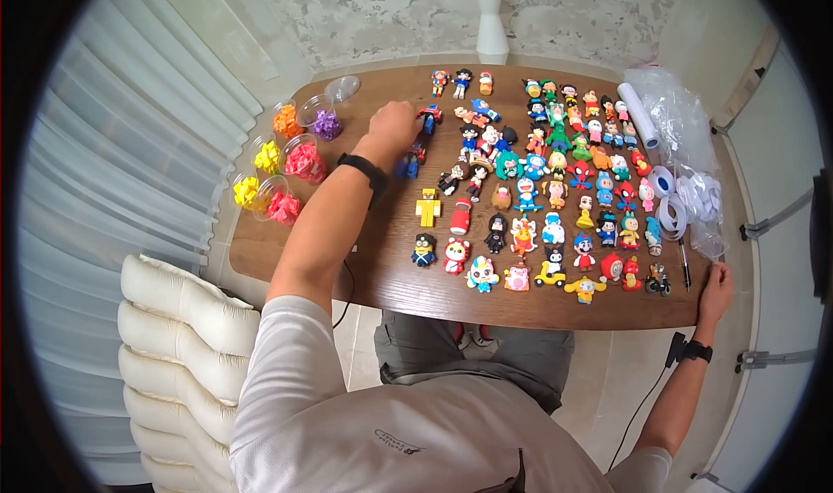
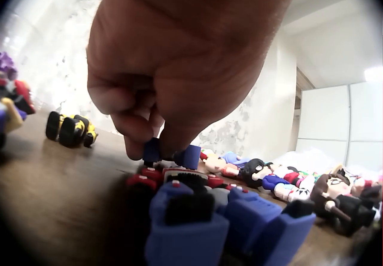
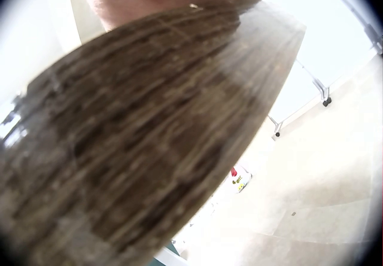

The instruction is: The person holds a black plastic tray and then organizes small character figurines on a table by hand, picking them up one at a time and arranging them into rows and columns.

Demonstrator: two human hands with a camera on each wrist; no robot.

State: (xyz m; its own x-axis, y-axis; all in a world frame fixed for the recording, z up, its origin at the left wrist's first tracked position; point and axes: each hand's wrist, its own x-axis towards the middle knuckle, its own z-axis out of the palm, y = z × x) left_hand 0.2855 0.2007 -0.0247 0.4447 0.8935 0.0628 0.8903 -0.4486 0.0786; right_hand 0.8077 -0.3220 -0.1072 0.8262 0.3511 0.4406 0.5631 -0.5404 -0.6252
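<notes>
My left hand (image 1: 395, 125) reaches over the table's left half and pinches the blue end of a red-and-blue robot figure (image 1: 429, 117) between thumb and fingers. A second red-and-blue robot figure (image 1: 411, 160) lies nearer to me; its blue feet (image 2: 187, 218) fill the front of the left wrist view. Beyond the hand in that view lies a yellow-and-black figure (image 2: 72, 130). My right hand (image 1: 716, 292) rests at the table's right front edge, with no toy in it. In the right wrist view it shows only at the top, fingers hidden.
Rows of small toy figures (image 1: 553, 193) cover the table's (image 1: 382, 276) middle and right. Clear cups with coloured pieces, such as a pink-filled cup (image 1: 304, 159), stand at left. Plastic bags (image 1: 677, 115), a white roll (image 1: 638, 115), tape rolls (image 1: 672, 217) and a pen (image 1: 685, 263) lie right.
</notes>
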